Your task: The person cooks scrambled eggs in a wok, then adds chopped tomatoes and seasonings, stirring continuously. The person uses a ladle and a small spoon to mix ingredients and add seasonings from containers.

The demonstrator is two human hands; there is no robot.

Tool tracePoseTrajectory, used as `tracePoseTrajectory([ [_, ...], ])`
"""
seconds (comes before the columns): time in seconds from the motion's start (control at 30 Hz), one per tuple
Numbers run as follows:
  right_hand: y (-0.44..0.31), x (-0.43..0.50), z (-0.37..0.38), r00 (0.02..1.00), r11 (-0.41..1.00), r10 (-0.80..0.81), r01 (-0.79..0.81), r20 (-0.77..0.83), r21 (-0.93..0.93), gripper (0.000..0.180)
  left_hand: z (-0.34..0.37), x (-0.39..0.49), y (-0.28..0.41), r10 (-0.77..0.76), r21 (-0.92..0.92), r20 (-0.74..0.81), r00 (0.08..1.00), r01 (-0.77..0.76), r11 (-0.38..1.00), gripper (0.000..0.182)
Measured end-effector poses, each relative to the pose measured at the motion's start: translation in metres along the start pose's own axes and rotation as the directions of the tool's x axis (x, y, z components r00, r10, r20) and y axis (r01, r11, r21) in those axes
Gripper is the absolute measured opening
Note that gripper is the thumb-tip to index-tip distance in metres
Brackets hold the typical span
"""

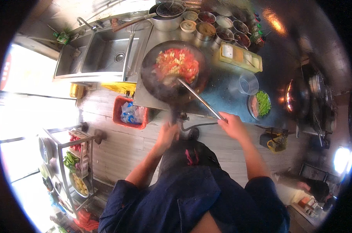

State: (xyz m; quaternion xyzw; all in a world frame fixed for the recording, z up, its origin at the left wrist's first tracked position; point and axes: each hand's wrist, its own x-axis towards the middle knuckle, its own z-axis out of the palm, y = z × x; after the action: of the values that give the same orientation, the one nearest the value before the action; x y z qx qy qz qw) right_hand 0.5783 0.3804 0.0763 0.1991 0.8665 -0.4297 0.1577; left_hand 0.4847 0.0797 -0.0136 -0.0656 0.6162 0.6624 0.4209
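Note:
My left hand [167, 134] grips the handle of a dark wok [148, 68] from the near side. In the wok lie red pieces that look like tomato, with pale yellow bits among them [177, 64], and steam rises from it. My right hand [232, 124] holds the long metal handle of a cooking ladle [201, 99]. The ladle's head is down in the wok at the near edge of the food, partly hidden by food and steam. To the right of the ladle, a plate [260, 104] carries chopped green vegetable and sliced pink meat.
A clear plastic container [248, 84] and a yellow seasoning box [240, 57] stand right of the wok. Several condiment bowls [205, 30] and a large pot [166, 23] line the back. At left are a steel sink [103, 52], a red bin [116, 114] and a vegetable rack [90, 157].

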Motion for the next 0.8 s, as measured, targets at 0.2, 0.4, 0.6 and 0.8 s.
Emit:
tracePoseTrajectory([
  [0.2,-0.003,-0.007,0.015,0.967,0.991,-0.13,0.117,-0.221,-0.071,0.04,-0.004,-0.055,-0.018,-0.123,0.059,-0.011,0.992,0.123,0.991,0.014],
  [0.4,0.008,-0.022,0.011,1.0,0.972,0.011,-0.014,0.012,0.233,0.043,-0.01,0.016,0.008,-0.047,-0.097,0.023,0.999,0.049,0.994,0.018],
  [0.6,0.021,0.017,0.029,0.972,0.992,-0.024,0.052,-0.235,0.114,0.044,-0.023,0.065,0.007,-0.037,0.027,0.048,0.998,0.035,0.999,0.023],
  [0.8,0.032,0.051,0.063,0.949,0.998,-0.051,0.063,-0.311,0.03,0.048,-0.109,0.069,0.031,0.327,0.623,-0.112,0.939,-0.19,0.759,0.04],
])
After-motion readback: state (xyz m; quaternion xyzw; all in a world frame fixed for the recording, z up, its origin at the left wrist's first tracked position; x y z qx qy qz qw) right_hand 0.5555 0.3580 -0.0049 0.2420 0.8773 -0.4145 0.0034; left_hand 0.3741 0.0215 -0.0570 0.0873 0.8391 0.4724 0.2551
